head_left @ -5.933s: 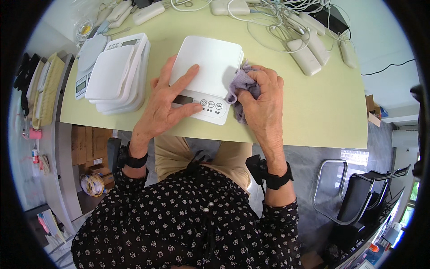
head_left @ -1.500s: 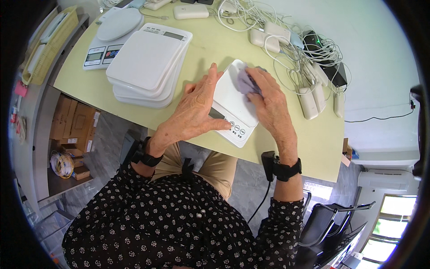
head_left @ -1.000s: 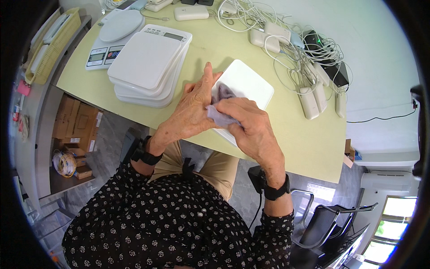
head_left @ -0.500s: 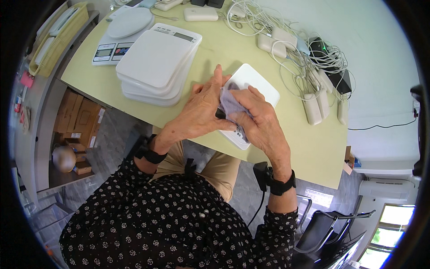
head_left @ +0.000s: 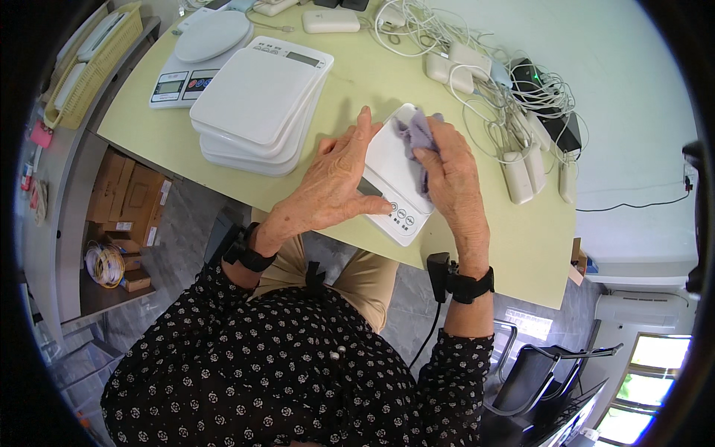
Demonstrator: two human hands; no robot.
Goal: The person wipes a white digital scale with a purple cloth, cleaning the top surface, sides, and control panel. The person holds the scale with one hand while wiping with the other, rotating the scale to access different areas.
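A white kitchen scale [head_left: 385, 161] lies flat near the table's front edge, its buttons toward me. My left hand [head_left: 328, 185] steadies it from the left, with the thumb on the button panel and the fingers along the side. Part of the dark display is covered by that hand. In my right hand [head_left: 453, 177] a crumpled purple-grey cloth [head_left: 418, 134] is pinched and pressed on the far right part of the weighing plate. To the left stands a stack of white kitchen scales [head_left: 257, 97], apart from my left hand.
Another scale with a round plate [head_left: 214, 36] sits behind the stack on the pale green table [head_left: 514, 246]. White power banks [head_left: 515, 177] and tangled white cables [head_left: 547, 93] crowd the back right. A shelf with a yellow basket [head_left: 82, 89] stands left; a black chair [head_left: 529, 376] is lower right.
My right hand has moved the cloth from the display and button area up to the far right of the plate, uncovering the buttons. My left hand stays nearly still.
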